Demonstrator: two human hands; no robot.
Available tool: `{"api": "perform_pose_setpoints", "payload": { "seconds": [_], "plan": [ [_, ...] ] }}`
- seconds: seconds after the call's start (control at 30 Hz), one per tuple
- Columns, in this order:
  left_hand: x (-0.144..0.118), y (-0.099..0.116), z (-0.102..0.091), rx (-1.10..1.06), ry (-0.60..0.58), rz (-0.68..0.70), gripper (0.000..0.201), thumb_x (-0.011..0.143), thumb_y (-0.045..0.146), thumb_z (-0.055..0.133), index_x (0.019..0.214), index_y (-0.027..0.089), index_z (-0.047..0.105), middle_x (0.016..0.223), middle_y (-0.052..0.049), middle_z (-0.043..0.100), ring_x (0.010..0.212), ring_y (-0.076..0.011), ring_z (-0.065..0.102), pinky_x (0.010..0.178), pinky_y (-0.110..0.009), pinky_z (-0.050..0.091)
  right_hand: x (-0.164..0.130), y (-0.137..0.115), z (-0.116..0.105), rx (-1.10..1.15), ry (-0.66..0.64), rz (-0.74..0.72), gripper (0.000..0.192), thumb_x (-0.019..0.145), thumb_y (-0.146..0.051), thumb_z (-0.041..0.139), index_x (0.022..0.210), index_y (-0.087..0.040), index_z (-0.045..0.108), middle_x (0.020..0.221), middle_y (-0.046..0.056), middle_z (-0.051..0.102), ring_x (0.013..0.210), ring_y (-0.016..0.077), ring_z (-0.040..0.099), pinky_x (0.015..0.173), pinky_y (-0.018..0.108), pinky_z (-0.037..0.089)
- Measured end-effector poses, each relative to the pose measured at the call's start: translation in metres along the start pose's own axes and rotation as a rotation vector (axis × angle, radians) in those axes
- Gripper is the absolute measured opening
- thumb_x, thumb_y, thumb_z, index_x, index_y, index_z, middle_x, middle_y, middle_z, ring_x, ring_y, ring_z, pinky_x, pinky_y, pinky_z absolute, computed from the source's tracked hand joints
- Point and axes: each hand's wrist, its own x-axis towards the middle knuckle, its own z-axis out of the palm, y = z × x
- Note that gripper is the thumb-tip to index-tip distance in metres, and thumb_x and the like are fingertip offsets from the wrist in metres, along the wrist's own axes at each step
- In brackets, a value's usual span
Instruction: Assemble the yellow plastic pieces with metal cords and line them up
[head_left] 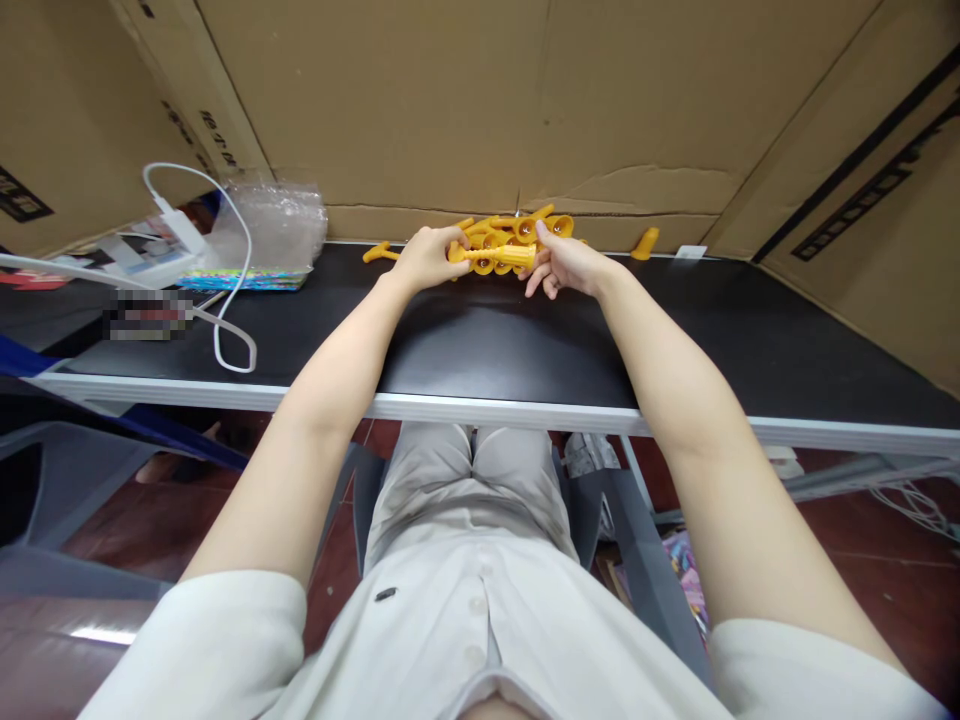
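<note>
Near the back of the black tabletop, my left hand point(431, 257) is closed, its thumb and fingers pinching the narrow left end of a yellow plastic ribbed handle point(514, 257). The handle lies sideways, wide end to the right. My right hand point(564, 265) is beside that wide end with thumb raised and fingers spread; whether a fingertip touches the handle is hard to see. Directly behind lies a pile of similar yellow plastic pieces point(561, 228), several with round hollow ends facing me. A yellow T-shaped piece point(381, 252) rests left of my left hand.
A single yellow cone-like piece point(645, 243) stands at right by a small white tag point(690, 252). Cardboard walls point(420, 100) close off the back and sides. On the left are clear plastic bags point(266, 225), a white cable point(247, 250) and a charger point(182, 228). A metal edge point(510, 410) borders the tabletop.
</note>
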Motion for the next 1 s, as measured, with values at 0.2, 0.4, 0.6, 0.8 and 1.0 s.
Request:
{"api": "perform_pose_setpoints", "payload": {
  "seconds": [0.2, 0.4, 0.6, 0.8, 1.0],
  "plan": [
    [0.000, -0.003, 0.001, 0.013, -0.010, -0.010, 0.029, 0.083, 0.029, 0.076, 0.110, 0.019, 0.079, 0.082, -0.002, 0.067, 0.080, -0.0203, 0.061, 0.091, -0.035, 0.051, -0.017, -0.005, -0.004, 0.086, -0.025, -0.059, 0.014, 0.109, -0.012, 0.067, 0.102, -0.019, 0.057, 0.082, 0.008, 0.080, 0.052, 0.0123, 0.068, 0.055, 0.020, 0.055],
    [-0.002, 0.000, 0.002, 0.049, 0.022, -0.008, 0.031, 0.084, 0.031, 0.075, 0.113, 0.020, 0.080, 0.081, -0.002, 0.068, 0.080, -0.0207, 0.062, 0.090, -0.035, 0.052, -0.004, 0.001, -0.001, 0.066, 0.027, -0.045, 0.039, 0.115, -0.052, 0.057, 0.098, -0.018, 0.063, 0.067, 0.008, 0.073, 0.044, 0.0152, 0.061, 0.050, 0.027, 0.055],
    [-0.001, -0.003, 0.008, 0.043, 0.031, 0.007, 0.032, 0.085, 0.033, 0.074, 0.114, 0.022, 0.081, 0.081, -0.002, 0.070, 0.085, -0.0228, 0.065, 0.094, -0.037, 0.053, 0.019, 0.012, -0.005, 0.043, 0.113, -0.086, 0.060, 0.109, -0.076, 0.051, 0.098, -0.020, 0.071, 0.056, 0.003, 0.063, 0.040, 0.0143, 0.051, 0.044, 0.028, 0.051],
    [-0.001, -0.005, 0.008, 0.046, 0.026, -0.008, 0.031, 0.084, 0.032, 0.074, 0.113, 0.022, 0.081, 0.085, -0.004, 0.073, 0.089, -0.0253, 0.067, 0.095, -0.040, 0.053, 0.013, 0.009, -0.002, 0.089, 0.099, -0.074, 0.048, 0.111, -0.063, 0.061, 0.095, -0.018, 0.069, 0.064, 0.007, 0.070, 0.047, 0.0152, 0.060, 0.048, 0.026, 0.053],
    [-0.001, -0.004, 0.005, 0.050, -0.029, 0.010, 0.030, 0.081, 0.033, 0.074, 0.109, 0.023, 0.080, 0.089, -0.005, 0.075, 0.090, -0.0256, 0.067, 0.091, -0.037, 0.052, -0.001, 0.003, 0.001, 0.149, 0.102, -0.160, 0.022, 0.100, -0.021, 0.085, 0.093, -0.016, 0.065, 0.075, 0.004, 0.074, 0.059, 0.0105, 0.069, 0.057, 0.018, 0.056]
  ]
}}
